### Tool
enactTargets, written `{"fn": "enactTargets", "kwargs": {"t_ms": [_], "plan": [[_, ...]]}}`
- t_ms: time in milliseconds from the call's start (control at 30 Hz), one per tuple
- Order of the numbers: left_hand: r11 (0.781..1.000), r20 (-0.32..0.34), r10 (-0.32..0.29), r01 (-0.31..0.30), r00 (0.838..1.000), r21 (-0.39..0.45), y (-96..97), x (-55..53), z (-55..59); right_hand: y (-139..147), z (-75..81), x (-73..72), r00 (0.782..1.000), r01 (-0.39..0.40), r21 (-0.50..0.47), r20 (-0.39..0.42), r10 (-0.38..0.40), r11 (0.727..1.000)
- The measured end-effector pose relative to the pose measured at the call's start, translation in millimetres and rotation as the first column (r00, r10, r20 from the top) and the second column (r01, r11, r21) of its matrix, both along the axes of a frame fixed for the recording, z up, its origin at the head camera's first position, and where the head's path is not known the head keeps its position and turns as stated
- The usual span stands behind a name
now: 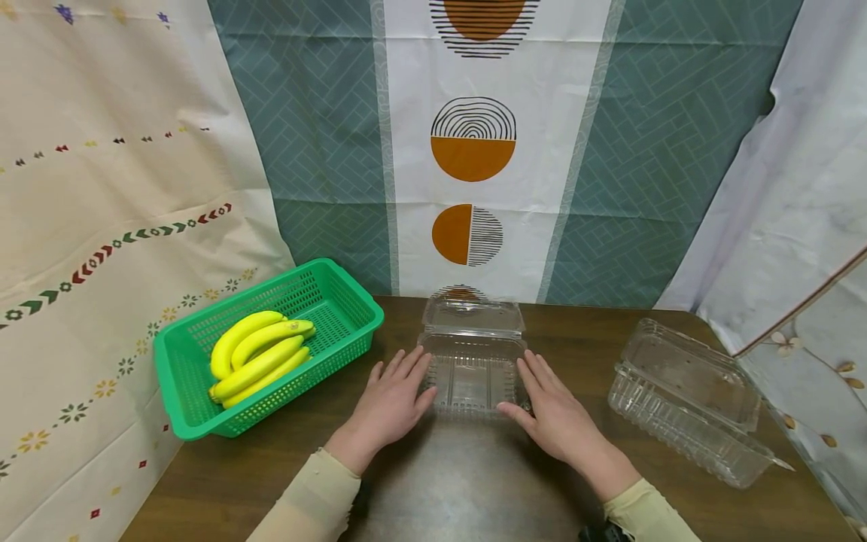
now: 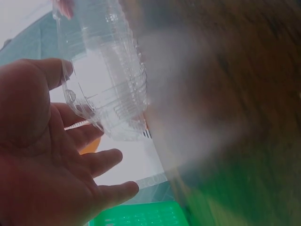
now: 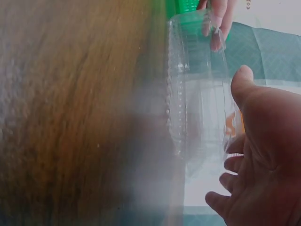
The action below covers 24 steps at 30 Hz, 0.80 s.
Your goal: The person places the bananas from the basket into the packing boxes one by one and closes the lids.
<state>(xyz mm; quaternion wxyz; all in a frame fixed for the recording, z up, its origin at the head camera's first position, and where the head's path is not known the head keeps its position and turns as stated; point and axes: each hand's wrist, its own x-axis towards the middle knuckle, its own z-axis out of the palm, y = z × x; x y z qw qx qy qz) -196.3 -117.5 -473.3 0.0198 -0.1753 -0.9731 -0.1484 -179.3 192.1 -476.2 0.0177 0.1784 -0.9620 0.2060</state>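
A clear plastic clamshell container [image 1: 472, 380] sits on the table with its lid [image 1: 474, 320] raised and leaning back. My left hand [image 1: 391, 403] is at its left side, fingers extended and thumb by the near corner. On the opposite side, my right hand [image 1: 552, 414] has its fingers stretched forward along the edge. In the left wrist view, the thumb and fingertips of the left hand [image 2: 56, 141] meet the container's rim [image 2: 70, 94]. The right wrist view shows the right hand [image 3: 270, 146] beside the container [image 3: 197, 94], fingers spread and not curled round it.
At the left, a green plastic basket [image 1: 332, 369] holds several yellow bananas [image 1: 260, 361]. More clear plastic containers [image 1: 684, 399], seemingly stacked, stand at the right of the brown table [image 1: 467, 482]. A patterned curtain [image 1: 325, 150] hangs behind the table.
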Motion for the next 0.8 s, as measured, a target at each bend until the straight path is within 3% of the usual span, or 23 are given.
{"fn": "enactTargets", "kwargs": {"t_ms": [400,800], "plan": [[1.000,0.020,-0.012,0.012,1.000,0.002,-5.7,-0.7,0.8,1.3,-3.4,-3.0,0.999,-0.009,0.005,0.040,0.009,1.000],[1.000,-0.005,-0.016,0.016,1.000,0.009,-8.1,-0.2,1.2,-3.4,-5.1,-4.6,0.998,0.001,-0.007,0.062,0.000,1.000]]}}
